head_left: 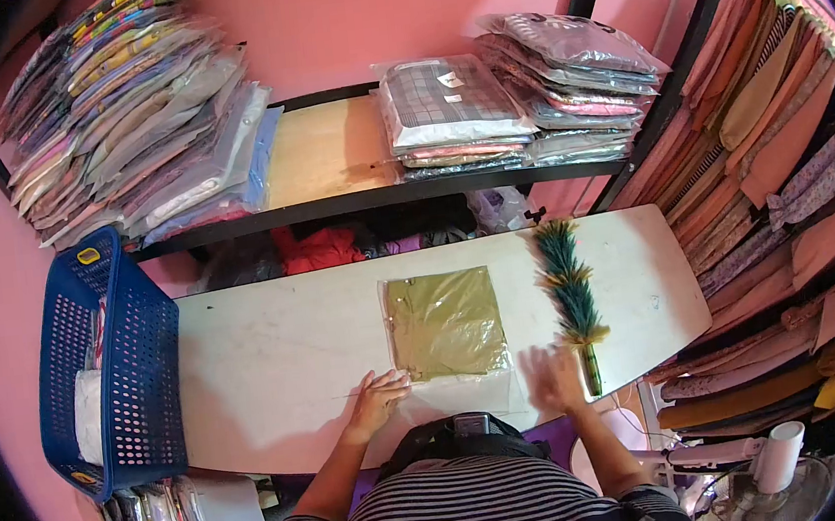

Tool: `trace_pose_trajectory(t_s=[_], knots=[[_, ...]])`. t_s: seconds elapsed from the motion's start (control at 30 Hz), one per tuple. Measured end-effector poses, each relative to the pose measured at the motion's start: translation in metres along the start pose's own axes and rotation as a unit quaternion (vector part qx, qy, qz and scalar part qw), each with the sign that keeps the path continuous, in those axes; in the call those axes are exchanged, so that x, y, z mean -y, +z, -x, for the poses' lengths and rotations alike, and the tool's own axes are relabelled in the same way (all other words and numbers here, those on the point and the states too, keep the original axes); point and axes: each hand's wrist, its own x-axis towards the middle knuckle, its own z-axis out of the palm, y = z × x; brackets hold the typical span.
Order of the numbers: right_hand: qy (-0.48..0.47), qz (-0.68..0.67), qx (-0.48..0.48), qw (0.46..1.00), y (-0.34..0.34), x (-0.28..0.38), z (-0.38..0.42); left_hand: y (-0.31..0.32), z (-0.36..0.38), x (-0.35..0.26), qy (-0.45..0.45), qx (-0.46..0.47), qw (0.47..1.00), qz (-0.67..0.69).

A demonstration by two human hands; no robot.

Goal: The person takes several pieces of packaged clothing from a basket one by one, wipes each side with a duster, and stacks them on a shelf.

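Note:
An olive-green folded garment (444, 323) in a clear plastic bag (466, 394) lies flat on the white table in front of me. The bag's clear lower flap points toward my body. At its lower left corner rests my left hand (381, 402), fingers stretched out and touching the plastic. My right hand (554, 380) is to the right of the bag, smeared by motion, so its fingers cannot be made out. Just beyond it lies a feather duster (569, 291) with dark green and tan feathers, its handle toward me.
A blue perforated basket (111, 370) stands at the table's left end. Bagged garments (458, 106) are stacked on the shelf (321, 149) behind the white table (275, 345). Hanging clothes (779, 155) line the right side, above a fan (775, 472).

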Motion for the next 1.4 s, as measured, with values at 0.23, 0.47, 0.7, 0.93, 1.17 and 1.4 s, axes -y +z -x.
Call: trace_pose_trajectory(t_s=[0.23, 0.47, 0.7, 0.93, 1.17, 1.4], knots=[[0.042, -0.207, -0.008, 0.977, 0.029, 0.034, -0.05, 0.013, -0.007, 0.012, -0.083, -0.099, 0.988, 0.082], [0.301, -0.232, -0.028, 0.925, 0.054, 0.042, -0.096, 0.011, -0.039, 0.003, -0.212, -0.164, 0.955, 0.124], [0.271, -0.05, -0.069, 0.959, 0.046, 0.061, -0.085, 0.006, -0.046, -0.008, -0.336, -0.111, 0.935, -0.024], [0.297, 0.174, -0.351, 0.871, 0.007, 0.014, -0.031, 0.005, -0.046, -0.011, -0.345, -0.123, 0.931, -0.005], [0.436, 0.1, -0.126, 0.886, -0.031, -0.007, -0.01, 0.011, -0.042, -0.005, -0.301, -0.136, 0.943, -0.035], [0.104, 0.07, 0.111, 0.986, 0.0, 0.087, -0.016, 0.006, -0.043, -0.009, -0.317, -0.105, 0.942, -0.039]])
